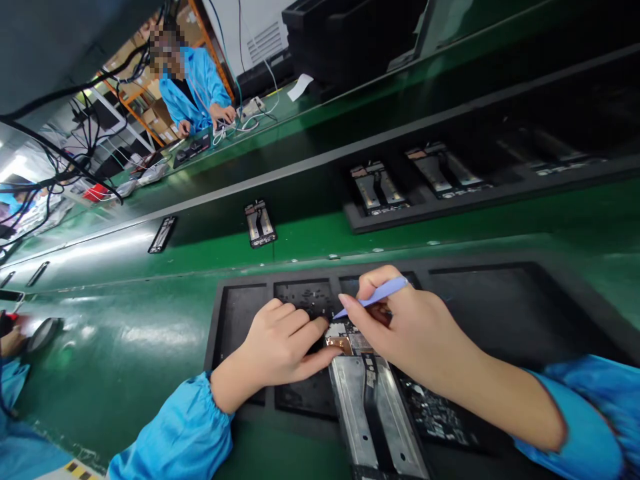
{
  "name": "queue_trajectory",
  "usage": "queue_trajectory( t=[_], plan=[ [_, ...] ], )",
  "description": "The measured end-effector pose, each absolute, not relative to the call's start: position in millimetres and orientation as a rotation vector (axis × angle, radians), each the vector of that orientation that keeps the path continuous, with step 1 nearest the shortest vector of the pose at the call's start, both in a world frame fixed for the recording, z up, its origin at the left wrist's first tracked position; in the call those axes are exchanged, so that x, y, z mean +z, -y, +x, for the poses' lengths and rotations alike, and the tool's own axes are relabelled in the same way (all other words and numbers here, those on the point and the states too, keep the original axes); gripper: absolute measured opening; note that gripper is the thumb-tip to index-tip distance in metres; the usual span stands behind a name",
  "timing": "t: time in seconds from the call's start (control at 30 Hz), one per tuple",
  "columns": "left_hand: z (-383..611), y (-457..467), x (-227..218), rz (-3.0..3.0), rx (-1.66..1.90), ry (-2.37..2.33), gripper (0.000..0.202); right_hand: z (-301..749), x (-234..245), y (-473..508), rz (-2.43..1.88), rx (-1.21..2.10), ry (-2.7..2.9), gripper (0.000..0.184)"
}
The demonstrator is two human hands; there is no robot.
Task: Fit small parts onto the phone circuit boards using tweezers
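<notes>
An opened phone [345, 387] lies tilted over a black compartment tray [270, 400], its metal mid-frame, black flex cable and circuit board exposed. My left hand [285, 343] grips the phone's upper left end between thumb and forefinger, beside a copper-coloured patch. Pinched in my right hand [405, 320] is a thin purple plastic pry tool [383, 291]. Its pointed tip sits at the phone's top edge, close to my left forefinger; whether it touches the board I cannot tell. Small dark parts [305, 293] lie in a tray compartment behind the phone.
Beyond the tray runs a belt line carrying loose phone frames [260, 223] and a black tray [355, 220] with several more. A co-worker in blue [195, 87] sits across it, hands near white cables. Black cables [60, 147] hang at upper left. Another person's sleeve [13, 387] shows at left.
</notes>
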State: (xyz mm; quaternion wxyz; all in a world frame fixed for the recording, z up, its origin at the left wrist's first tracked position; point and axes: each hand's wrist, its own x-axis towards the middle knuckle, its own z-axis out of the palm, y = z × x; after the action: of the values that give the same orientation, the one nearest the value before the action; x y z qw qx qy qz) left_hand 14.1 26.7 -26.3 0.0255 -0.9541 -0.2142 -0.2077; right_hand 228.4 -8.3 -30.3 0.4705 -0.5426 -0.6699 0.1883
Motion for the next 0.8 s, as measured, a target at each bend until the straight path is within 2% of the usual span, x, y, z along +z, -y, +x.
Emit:
queue_trajectory(
  t=[0.23,0.8],
  plan=[
    [13.8,-26.5,-26.3,-3.063,-0.64,0.759,0.036,231.4,-33.2,9.1,-1.249,0.461,1.72,0.015],
    [15.2,-24.7,-22.3,-3.08,-0.658,0.655,0.03,235.1,-29.8,4.8,-1.313,0.719,1.588,0.017]
  ],
)
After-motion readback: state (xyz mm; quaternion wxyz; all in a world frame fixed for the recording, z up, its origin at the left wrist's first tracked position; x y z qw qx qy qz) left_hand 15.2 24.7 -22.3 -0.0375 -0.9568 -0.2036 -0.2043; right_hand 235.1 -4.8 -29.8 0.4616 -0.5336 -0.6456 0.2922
